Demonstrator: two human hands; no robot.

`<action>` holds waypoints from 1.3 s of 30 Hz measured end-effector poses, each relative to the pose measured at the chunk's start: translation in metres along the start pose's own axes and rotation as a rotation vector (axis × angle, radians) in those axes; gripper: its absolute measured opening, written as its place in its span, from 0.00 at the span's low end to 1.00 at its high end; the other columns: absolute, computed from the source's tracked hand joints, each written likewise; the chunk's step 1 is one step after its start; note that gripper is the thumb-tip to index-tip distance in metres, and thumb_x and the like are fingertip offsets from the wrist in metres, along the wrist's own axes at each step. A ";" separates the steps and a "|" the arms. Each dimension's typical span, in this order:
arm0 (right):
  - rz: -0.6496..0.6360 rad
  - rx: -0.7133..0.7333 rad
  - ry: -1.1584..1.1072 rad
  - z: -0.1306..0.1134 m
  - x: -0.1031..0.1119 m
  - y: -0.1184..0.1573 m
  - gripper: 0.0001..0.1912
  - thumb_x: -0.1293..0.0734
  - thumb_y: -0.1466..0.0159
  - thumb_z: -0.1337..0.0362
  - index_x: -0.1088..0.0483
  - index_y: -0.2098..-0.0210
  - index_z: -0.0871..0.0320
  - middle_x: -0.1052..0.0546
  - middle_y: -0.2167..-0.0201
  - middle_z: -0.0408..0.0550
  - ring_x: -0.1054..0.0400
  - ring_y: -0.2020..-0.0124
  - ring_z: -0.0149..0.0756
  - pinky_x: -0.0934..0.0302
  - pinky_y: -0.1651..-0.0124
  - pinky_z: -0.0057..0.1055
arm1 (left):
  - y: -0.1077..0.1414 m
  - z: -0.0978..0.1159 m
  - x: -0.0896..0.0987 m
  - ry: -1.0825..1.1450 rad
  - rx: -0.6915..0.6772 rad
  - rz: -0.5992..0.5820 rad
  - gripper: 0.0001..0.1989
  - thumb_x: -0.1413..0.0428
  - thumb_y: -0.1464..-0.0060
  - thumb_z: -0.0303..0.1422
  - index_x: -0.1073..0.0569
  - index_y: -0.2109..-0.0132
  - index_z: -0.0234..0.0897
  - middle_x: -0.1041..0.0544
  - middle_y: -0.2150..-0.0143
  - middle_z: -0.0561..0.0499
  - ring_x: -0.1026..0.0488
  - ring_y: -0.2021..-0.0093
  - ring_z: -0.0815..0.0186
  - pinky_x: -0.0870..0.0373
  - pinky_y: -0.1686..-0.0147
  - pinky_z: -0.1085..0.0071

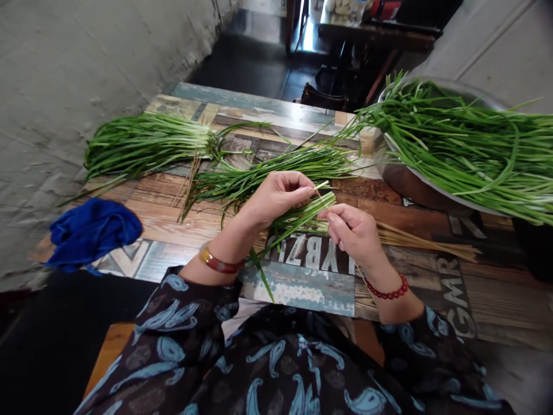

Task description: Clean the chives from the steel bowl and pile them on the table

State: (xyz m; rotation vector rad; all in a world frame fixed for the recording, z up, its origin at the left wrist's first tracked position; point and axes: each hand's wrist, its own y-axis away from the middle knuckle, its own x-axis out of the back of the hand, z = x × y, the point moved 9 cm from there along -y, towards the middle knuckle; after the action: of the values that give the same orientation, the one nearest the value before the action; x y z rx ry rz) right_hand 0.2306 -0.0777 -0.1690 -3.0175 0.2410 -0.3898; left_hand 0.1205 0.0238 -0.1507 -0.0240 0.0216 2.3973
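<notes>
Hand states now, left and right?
Left hand: closed, pinching green stalks.
Right hand: closed, holding a thin stick.

Muted indoor light, with glare on the far side of the table [296, 115].
The dark floor [254, 43] beyond is streaked with pale reflections, while the lower left corner is sunk in shadow. The wall [82, 75] is softly blurred, fine detail is smeared in the background, and shapes are stretched toward the edges.
</notes>
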 end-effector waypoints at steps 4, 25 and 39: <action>0.006 -0.003 0.007 -0.001 0.000 0.001 0.12 0.38 0.31 0.61 0.25 0.62 0.59 0.36 0.86 0.34 0.45 0.86 0.23 0.51 0.82 0.22 | 0.001 0.001 0.000 0.020 -0.009 -0.002 0.11 0.37 0.52 0.36 0.24 0.69 0.31 0.29 0.76 0.54 0.39 0.76 0.75 0.45 0.76 0.76; 0.001 -0.058 0.015 0.004 0.000 0.003 0.12 0.38 0.32 0.59 0.25 0.61 0.59 0.37 0.86 0.34 0.46 0.87 0.23 0.52 0.82 0.23 | 0.001 0.001 0.000 0.020 -0.012 0.018 0.12 0.36 0.53 0.38 0.24 0.70 0.31 0.28 0.75 0.53 0.40 0.76 0.75 0.45 0.76 0.75; 0.006 -0.045 0.018 0.004 0.000 0.003 0.13 0.38 0.32 0.58 0.25 0.60 0.59 0.37 0.85 0.35 0.45 0.86 0.24 0.51 0.82 0.23 | 0.000 -0.002 0.000 0.017 0.025 0.006 0.10 0.38 0.51 0.36 0.23 0.70 0.31 0.30 0.78 0.54 0.41 0.79 0.76 0.48 0.79 0.76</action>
State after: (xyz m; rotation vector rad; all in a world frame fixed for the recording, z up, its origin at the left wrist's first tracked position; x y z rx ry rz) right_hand 0.2312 -0.0803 -0.1732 -3.0574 0.2632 -0.4174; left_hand 0.1203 0.0237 -0.1530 -0.0329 0.0604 2.4021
